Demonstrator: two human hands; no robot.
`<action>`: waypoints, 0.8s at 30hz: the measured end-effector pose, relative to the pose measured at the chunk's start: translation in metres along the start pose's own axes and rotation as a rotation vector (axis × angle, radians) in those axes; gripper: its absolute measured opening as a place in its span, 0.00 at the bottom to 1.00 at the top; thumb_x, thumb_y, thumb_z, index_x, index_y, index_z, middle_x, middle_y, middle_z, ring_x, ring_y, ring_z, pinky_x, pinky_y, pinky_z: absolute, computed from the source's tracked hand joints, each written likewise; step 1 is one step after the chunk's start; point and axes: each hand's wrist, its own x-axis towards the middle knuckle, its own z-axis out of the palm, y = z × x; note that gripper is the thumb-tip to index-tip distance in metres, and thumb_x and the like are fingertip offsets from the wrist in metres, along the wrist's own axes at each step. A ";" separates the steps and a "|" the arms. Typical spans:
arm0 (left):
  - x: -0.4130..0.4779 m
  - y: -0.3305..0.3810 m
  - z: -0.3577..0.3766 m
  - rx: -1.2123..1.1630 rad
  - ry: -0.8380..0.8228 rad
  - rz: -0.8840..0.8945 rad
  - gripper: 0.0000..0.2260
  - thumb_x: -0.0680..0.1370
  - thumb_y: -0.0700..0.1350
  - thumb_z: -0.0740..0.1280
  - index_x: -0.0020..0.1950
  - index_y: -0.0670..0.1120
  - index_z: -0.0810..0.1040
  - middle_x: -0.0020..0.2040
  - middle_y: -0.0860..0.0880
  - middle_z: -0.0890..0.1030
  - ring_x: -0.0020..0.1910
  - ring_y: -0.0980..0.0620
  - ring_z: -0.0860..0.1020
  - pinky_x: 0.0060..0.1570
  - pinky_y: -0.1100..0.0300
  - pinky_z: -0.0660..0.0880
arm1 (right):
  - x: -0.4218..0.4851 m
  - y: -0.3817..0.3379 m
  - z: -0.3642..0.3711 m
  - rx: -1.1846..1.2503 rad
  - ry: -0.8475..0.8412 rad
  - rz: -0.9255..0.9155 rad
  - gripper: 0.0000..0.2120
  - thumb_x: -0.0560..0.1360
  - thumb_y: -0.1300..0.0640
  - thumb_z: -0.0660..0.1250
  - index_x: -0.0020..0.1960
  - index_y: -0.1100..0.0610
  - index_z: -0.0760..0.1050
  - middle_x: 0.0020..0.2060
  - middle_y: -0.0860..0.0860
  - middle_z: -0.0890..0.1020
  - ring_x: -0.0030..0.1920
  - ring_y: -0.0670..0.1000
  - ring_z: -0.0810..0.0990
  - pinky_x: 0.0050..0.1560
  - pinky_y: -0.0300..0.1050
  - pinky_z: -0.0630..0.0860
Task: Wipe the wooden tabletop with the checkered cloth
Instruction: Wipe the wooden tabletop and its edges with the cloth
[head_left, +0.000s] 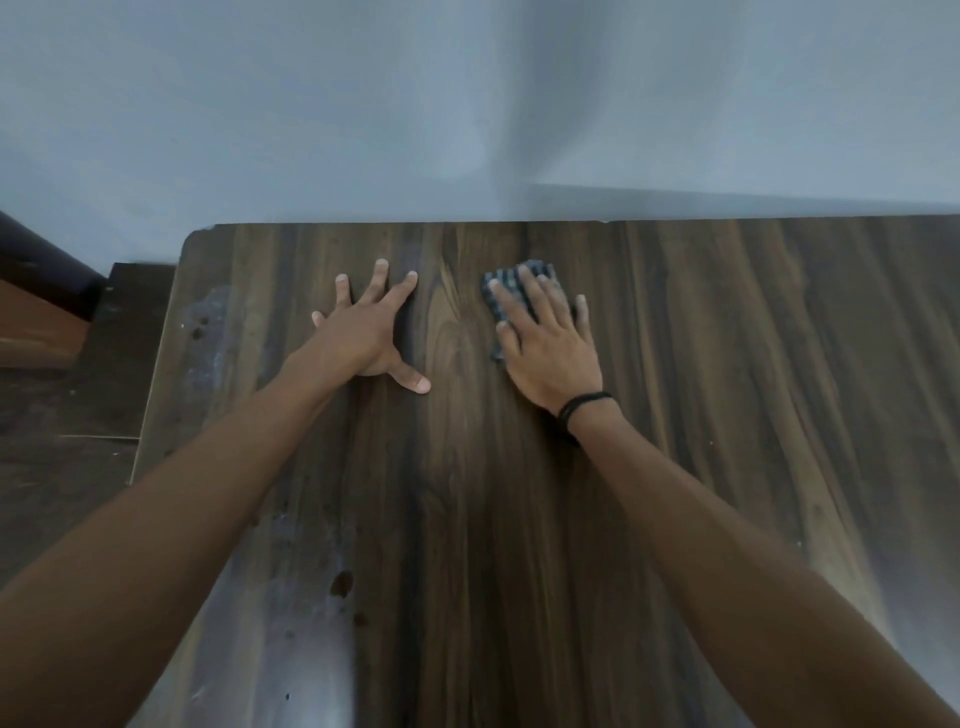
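The dark wooden tabletop (701, 364) fills most of the view and runs up to a pale wall. A small checkered cloth (501, 296) in grey and dark squares lies flat on the wood near the far edge. My right hand (550, 348) presses on it with straight fingers, covering most of the cloth. A black band circles that wrist. My left hand (371, 332) lies flat on the bare wood to the left of the cloth, fingers spread wide, touching nothing else.
Pale smears and dark spots (332, 582) mark the left part of the tabletop. The table's left edge (156, 384) drops to a dark floor. A brown piece of furniture (36, 322) stands at the far left.
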 end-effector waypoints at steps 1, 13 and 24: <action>0.000 0.001 -0.001 -0.005 -0.009 0.001 0.66 0.56 0.63 0.81 0.78 0.62 0.37 0.78 0.56 0.31 0.77 0.35 0.36 0.66 0.25 0.51 | 0.001 0.000 -0.001 0.023 0.009 0.057 0.25 0.85 0.46 0.48 0.82 0.41 0.49 0.83 0.48 0.47 0.82 0.50 0.43 0.79 0.61 0.38; -0.006 -0.011 -0.010 0.142 -0.081 0.091 0.65 0.59 0.60 0.81 0.79 0.58 0.35 0.78 0.51 0.29 0.76 0.33 0.37 0.70 0.30 0.57 | -0.061 -0.007 0.008 -0.055 -0.068 -0.118 0.26 0.85 0.44 0.47 0.81 0.38 0.45 0.82 0.46 0.45 0.81 0.49 0.42 0.79 0.57 0.36; -0.006 -0.008 -0.009 0.161 -0.045 0.066 0.65 0.58 0.57 0.83 0.79 0.58 0.37 0.79 0.52 0.32 0.77 0.33 0.38 0.70 0.31 0.57 | -0.069 -0.005 0.005 0.000 0.005 0.062 0.25 0.85 0.45 0.48 0.82 0.40 0.49 0.83 0.47 0.48 0.82 0.51 0.45 0.79 0.63 0.42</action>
